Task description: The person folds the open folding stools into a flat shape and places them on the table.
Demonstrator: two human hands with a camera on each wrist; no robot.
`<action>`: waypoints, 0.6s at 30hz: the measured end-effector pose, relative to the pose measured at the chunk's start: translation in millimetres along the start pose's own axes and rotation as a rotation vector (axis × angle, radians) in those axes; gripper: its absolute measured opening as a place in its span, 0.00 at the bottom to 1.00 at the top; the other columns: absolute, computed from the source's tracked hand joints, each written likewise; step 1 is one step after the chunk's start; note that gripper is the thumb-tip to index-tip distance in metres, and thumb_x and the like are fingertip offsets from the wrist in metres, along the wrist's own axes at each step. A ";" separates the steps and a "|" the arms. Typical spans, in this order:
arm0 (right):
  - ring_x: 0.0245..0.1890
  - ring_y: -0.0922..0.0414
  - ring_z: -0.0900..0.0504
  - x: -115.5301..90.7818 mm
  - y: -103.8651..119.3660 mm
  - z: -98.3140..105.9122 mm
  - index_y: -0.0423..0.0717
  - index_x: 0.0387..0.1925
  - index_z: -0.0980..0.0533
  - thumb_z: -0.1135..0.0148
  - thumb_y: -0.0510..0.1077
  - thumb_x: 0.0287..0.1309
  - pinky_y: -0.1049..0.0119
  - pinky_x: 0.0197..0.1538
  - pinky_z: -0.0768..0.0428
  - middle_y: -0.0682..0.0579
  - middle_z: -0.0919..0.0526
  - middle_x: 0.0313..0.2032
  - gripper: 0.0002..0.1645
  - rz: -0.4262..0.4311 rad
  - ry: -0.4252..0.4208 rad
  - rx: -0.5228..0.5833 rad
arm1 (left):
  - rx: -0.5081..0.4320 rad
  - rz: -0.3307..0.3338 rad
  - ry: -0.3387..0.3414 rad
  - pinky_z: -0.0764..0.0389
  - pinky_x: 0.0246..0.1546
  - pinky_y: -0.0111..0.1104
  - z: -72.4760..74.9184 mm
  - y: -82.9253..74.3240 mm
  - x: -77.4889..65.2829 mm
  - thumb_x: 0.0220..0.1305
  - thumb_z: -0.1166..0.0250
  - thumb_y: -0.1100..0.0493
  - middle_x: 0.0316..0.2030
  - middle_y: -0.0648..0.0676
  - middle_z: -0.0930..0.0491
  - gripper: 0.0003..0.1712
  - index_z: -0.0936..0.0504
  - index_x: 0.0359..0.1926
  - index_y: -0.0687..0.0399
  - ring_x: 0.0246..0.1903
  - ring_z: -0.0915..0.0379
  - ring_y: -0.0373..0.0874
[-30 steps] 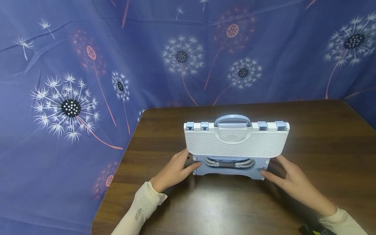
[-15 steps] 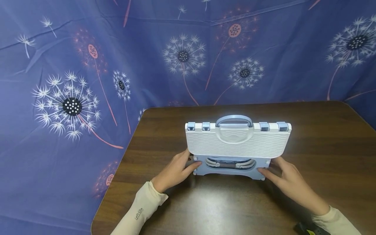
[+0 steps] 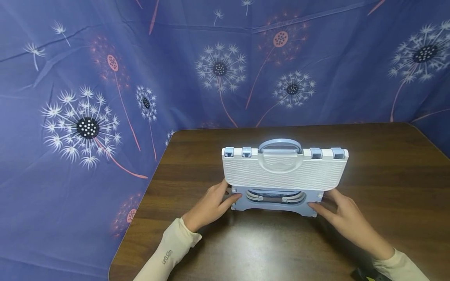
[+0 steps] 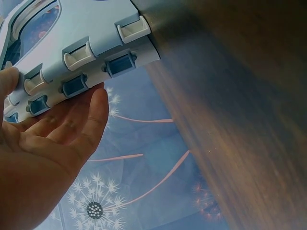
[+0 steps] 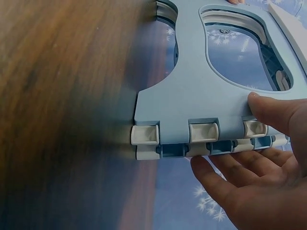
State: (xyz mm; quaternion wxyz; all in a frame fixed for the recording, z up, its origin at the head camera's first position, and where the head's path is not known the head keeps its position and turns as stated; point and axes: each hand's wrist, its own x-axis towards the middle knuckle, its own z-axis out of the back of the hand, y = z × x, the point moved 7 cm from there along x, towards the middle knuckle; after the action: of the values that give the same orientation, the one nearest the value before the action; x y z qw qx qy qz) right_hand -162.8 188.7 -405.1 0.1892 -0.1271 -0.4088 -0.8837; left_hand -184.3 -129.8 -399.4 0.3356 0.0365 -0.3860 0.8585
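A plastic folding step stool (image 3: 284, 171) stands on the table, its white textured top tilted toward me and a blue carry handle (image 3: 280, 145) at the far edge. Below the top is its light-blue leg panel (image 3: 275, 206) with an oval opening. My left hand (image 3: 207, 206) grips the panel's left edge, thumb in front and fingers behind. At the right edge my right hand (image 3: 346, 214) holds the panel likewise. In the right wrist view, the thumb lies on the blue panel (image 5: 192, 96) and the fingers touch the hinged side. White hinge knuckles (image 4: 79, 57) show in the left wrist view.
The brown wooden table (image 3: 386, 168) extends around the stool, with rounded far corners. A blue dandelion-print cloth (image 3: 168, 70) hangs behind it and along the left. Beside the right sleeve (image 3: 400, 267) lies a dark object (image 3: 367, 275), partly cut off by the frame.
My right hand has shifted slightly left, and its thumb sits farther onto the leg panel. The left hand and the stool look nearly unchanged.
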 end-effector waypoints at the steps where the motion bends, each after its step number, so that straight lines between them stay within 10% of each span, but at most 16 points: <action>1: 0.52 0.82 0.30 0.0 0.2 0.2 0.44 0.61 0.29 0.26 0.38 0.55 0.88 0.51 0.32 0.43 0.17 0.52 0.33 -0.001 0.001 -0.003 | 0.000 -0.003 0.000 0.20 0.46 0.30 0.0 -0.4 0.1 0.75 0.43 0.50 0.64 0.41 0.29 0.43 0.59 0.79 0.35 0.46 0.22 0.39; 18: 0.52 0.80 0.30 -1.8 0.4 0.7 0.50 0.65 0.30 0.26 0.40 0.56 0.89 0.51 0.34 0.43 0.17 0.53 0.36 -0.007 0.006 -0.026 | 0.034 -0.029 -0.023 0.19 0.41 0.29 0.1 -2.8 1.6 0.75 0.43 0.52 0.52 0.45 0.22 0.41 0.55 0.78 0.39 0.40 0.22 0.39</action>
State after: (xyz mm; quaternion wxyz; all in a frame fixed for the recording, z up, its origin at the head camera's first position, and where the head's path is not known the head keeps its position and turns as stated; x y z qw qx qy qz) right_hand -160.9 189.4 -405.1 0.1856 -0.1255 -0.3973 -0.8899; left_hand -183.9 -127.6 -397.0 0.3430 0.0578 -0.3745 0.8595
